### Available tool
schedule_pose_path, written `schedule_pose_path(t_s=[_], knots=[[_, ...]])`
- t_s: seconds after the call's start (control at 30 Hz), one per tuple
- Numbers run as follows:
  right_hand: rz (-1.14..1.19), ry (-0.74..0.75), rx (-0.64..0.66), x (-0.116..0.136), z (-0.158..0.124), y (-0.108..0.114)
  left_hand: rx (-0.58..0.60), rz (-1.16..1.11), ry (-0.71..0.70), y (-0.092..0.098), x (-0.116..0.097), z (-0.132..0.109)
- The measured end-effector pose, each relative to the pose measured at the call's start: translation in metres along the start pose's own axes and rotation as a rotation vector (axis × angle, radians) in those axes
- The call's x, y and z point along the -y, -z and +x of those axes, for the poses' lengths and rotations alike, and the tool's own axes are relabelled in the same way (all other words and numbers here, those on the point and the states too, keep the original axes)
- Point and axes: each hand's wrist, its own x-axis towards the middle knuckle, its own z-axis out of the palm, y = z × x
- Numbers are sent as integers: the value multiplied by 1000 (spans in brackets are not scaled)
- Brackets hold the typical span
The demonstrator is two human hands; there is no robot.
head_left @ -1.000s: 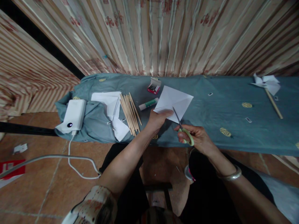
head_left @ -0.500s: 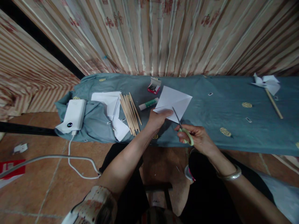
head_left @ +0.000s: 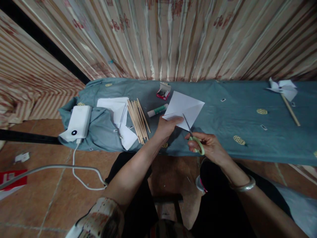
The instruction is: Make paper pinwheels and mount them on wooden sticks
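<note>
My left hand (head_left: pixel 166 127) pinches the near edge of a white creased paper square (head_left: pixel 184 106) and holds it just above the blue-grey cloth-covered table (head_left: pixel 230 132). My right hand (head_left: pixel 206 145) is closed on green-handled scissors (head_left: pixel 194 138). Their thin blades point up and away into the paper's lower corner. A silver bangle (head_left: pixel 244 187) sits on my right wrist.
Left of the paper lie a green-capped glue stick (head_left: pixel 157 110), a small red open box (head_left: pixel 163 91), a bundle of wooden sticks (head_left: pixel 138 120), white paper pieces (head_left: pixel 116 112) and a white power bank (head_left: pixel 78 121) with a cable. A paper pinwheel on a stick (head_left: pixel 284 92) lies far right.
Almost nothing differs. The paper and the scissors shift by a few pixels; both hands keep their hold in the same place.
</note>
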Motion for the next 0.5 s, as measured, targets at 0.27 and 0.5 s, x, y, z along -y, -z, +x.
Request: schedule_pose_path(t_s=[0.27, 0.5], knots=[[-73, -64, 141, -9, -3, 12, -57, -65, 12, 9, -8, 9], [-170, -146, 241, -7, -8, 41, -58, -44, -43, 17, -13, 9]])
